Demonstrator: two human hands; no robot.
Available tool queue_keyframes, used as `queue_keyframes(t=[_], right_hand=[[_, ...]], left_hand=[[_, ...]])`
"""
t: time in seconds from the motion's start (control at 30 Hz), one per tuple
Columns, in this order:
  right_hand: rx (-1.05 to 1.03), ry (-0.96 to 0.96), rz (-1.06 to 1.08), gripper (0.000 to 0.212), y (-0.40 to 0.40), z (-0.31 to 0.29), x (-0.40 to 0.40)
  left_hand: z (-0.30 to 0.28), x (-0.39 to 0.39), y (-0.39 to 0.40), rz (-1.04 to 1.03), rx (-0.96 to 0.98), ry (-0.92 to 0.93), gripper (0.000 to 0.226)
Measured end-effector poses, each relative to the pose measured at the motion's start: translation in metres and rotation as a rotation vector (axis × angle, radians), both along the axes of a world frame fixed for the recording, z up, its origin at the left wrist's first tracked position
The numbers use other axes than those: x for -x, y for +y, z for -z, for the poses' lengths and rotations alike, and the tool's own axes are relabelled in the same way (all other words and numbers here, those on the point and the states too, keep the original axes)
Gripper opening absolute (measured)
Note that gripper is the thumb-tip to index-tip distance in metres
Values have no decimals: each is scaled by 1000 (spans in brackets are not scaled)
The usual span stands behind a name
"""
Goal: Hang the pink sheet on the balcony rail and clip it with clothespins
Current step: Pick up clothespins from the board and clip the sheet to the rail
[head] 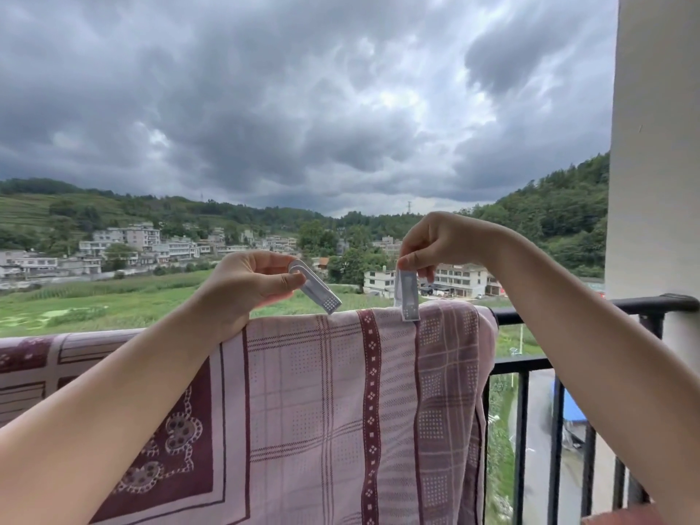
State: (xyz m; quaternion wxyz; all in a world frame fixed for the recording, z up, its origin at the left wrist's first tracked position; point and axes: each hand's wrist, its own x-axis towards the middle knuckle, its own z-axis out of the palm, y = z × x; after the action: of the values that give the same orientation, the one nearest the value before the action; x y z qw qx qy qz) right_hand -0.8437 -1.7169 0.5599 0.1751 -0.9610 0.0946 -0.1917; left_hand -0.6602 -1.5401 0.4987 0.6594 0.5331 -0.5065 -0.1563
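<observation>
Pink sheet (322,403) already draped over the black balcony rail (568,311), hanging down the near side, top fold running along the bar so clips can bite cloth and bar together

Left hand (242,286) raised just above the fold, thumb and curled fingers pinching the rounded end of a pale clothespin (314,291); clip slanting down to the right, dotted tip almost touching the sheet's top edge, apparently held ready as the next one to go on

Right hand (439,240) over the sheet's right end, fingertips (407,262) pinching the top of a second clothespin (408,295) pointing straight down; lower end overlapping the fold, so probably being pushed over cloth and bar, though how far seated cannot be told

Sheet below and in front of both sets of fingers, not gripped by either hand; bare rail continuing right to the white pillar (655,145)
</observation>
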Motion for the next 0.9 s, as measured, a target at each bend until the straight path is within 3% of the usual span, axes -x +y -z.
queue_keyframes(t=[0.53, 0.77, 0.9], right_hand=[[12, -59, 25, 7, -21, 9, 31], [11, 32, 31, 8, -17, 6, 24], [-21, -45, 18, 5, -14, 5, 28]], left_hand=[[-3, 32, -33, 63, 1, -46, 21], [-3, 37, -40, 66, -13, -60, 18], [-3, 34, -38, 67, -17, -71, 19]])
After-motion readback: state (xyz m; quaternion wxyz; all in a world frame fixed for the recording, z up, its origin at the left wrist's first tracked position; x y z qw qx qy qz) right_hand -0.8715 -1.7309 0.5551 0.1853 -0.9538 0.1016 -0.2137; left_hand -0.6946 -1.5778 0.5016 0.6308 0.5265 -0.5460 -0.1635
